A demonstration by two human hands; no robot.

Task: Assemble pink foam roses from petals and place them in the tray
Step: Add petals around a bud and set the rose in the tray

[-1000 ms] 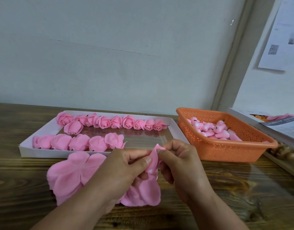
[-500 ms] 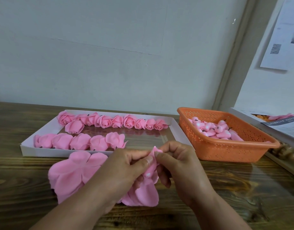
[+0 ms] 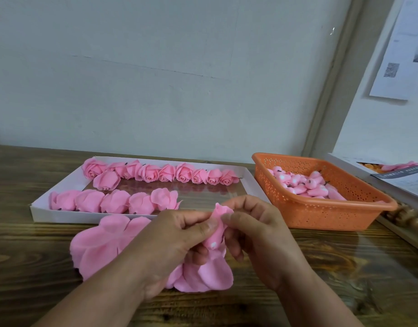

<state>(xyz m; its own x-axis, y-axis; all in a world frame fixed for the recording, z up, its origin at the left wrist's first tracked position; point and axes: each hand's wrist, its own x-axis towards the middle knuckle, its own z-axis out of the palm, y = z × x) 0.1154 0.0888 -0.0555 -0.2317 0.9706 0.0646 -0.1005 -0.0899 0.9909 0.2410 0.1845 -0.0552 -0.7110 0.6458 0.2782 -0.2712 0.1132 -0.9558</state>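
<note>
Above the wooden table both hands work on one small pink rose bud (image 3: pixel 218 226). My left hand (image 3: pixel 172 244) pinches it from the left with thumb and fingers, and my right hand (image 3: pixel 255 234) pinches its top from the right. Loose pink petals (image 3: pixel 210 274) hang below the bud, under my left hand. A flat pink petal sheet (image 3: pixel 101 244) lies on the table to the left. Behind it the white tray (image 3: pixel 61 217) holds two rows of finished pink roses (image 3: pixel 160 173).
An orange perforated basket (image 3: pixel 321 213) with several small pink buds stands at the right of the tray. Papers and a booklet (image 3: pixel 401 178) lie at the far right. A grey wall runs close behind the table.
The bud has been rolled a little tighter between my fingers, and the hanging petals have shifted slightly. Both hands stay in the same place.
</note>
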